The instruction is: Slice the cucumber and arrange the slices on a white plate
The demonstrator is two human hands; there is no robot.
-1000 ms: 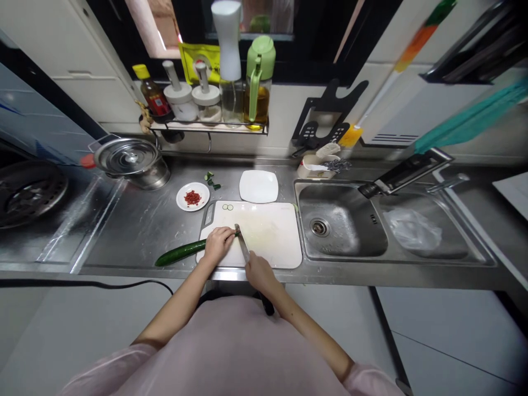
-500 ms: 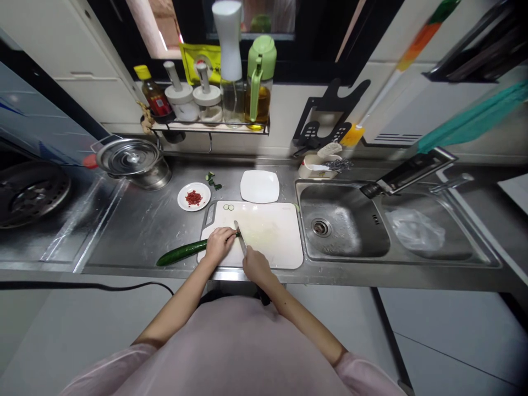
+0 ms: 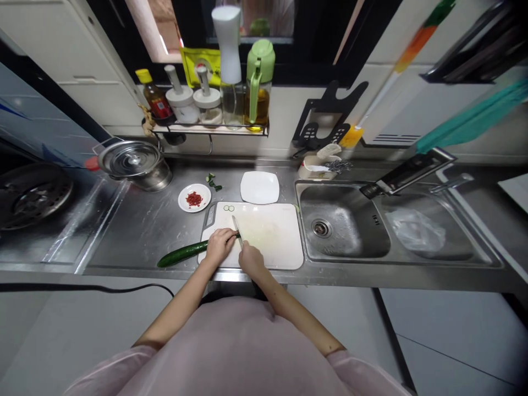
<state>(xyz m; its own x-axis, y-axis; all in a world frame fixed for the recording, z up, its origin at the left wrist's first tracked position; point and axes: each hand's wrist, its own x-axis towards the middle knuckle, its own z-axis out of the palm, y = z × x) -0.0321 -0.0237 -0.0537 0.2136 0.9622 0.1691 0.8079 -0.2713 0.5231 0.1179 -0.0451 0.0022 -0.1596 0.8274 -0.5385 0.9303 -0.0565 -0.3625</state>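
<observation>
A long green cucumber lies across the left edge of the white cutting board. My left hand is closed over its right end, the fingers pressing it onto the board. In my right hand is a knife, its handle hidden by the fingers. The blade points away from me and sits at the cucumber's end, just right of my left fingertips. Two thin cucumber slices rest near the board's top left corner.
Behind the board stand a square white plate and a round plate holding chopped red bits. Green scraps lie between them. A lidded pot is at left; a double sink borders the board's right. Above hangs a condiment shelf.
My right hand and the knife have shifted slightly away from me and to the left. My left hand keeps its hold on the cucumber.
</observation>
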